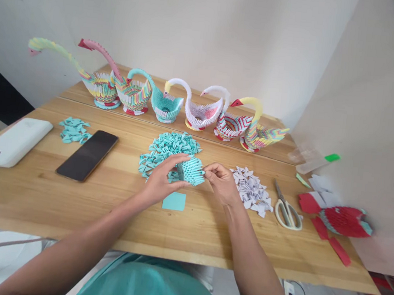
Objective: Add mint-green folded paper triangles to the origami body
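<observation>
My left hand [168, 176] grips a turquoise ring of interlocked folded-paper pieces [193, 171], thumb and fingers around its left side. At the ring's right edge, my right hand [220, 182] is closed in a pinch against its pointed tips. Whatever lies between those fingertips is too small to make out. Just behind the ring spreads a heap of loose turquoise folded-paper pieces [174, 144]. A flat turquoise paper rectangle [173, 201] lies on the table below my left hand. To the right of my right hand is a pile of white folded-paper pieces [251, 190].
Several folded-paper swans [166, 106] line the back of the wooden table [112, 218]. At left lie a white power bank [18, 140], a black phone [88, 155] and more turquoise pieces [74, 130]. Scissors [287, 209] and a red paper model [346, 221] are at right.
</observation>
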`<action>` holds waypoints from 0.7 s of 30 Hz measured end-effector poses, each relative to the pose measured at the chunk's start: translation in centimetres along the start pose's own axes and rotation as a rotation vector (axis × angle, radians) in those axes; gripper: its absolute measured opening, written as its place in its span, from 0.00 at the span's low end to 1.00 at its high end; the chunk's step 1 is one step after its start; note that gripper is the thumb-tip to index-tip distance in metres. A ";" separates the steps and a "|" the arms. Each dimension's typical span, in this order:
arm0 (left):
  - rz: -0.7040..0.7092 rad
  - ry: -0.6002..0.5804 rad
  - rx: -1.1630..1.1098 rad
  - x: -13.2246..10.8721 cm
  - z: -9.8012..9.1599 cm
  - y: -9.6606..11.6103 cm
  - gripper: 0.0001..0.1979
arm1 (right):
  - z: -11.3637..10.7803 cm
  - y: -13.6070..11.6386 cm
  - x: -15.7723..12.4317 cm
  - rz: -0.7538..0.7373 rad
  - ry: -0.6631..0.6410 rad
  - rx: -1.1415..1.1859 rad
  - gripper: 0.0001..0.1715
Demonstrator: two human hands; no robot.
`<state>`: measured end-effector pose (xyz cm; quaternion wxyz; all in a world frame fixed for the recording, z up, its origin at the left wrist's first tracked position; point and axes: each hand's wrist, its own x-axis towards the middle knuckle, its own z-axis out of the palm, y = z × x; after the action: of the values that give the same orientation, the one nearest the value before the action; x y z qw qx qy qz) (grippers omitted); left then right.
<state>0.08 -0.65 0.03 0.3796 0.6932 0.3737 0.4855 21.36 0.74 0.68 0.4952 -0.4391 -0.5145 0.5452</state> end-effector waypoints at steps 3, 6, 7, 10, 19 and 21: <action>0.002 -0.001 0.013 0.0 -0.1 0.2 0.29 | 0.0 -0.1 0.0 -0.001 -0.002 -0.013 0.19; 0.019 -0.020 0.034 0.1 -0.2 0.1 0.29 | -0.1 -0.6 -0.1 -0.001 -0.014 -0.046 0.19; 0.028 -0.028 0.044 0.1 -0.3 0.1 0.29 | -0.1 -0.9 -0.1 0.001 -0.024 -0.065 0.18; 0.052 -0.052 0.082 0.1 -0.5 -0.1 0.29 | -0.2 -1.7 -0.3 0.018 -0.069 -0.117 0.17; -0.112 0.056 -0.025 0.2 0.0 -0.4 0.29 | 1.0 -1.6 -0.6 -0.028 0.069 -0.090 0.20; -0.171 0.092 -0.094 0.2 0.1 -0.5 0.30 | 1.2 -1.3 -0.6 -0.021 0.100 -0.077 0.22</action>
<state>0.17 -0.23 -0.36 0.4340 0.6171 0.4254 0.4998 20.37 -0.07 2.01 0.5088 -0.4791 -0.5141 0.4973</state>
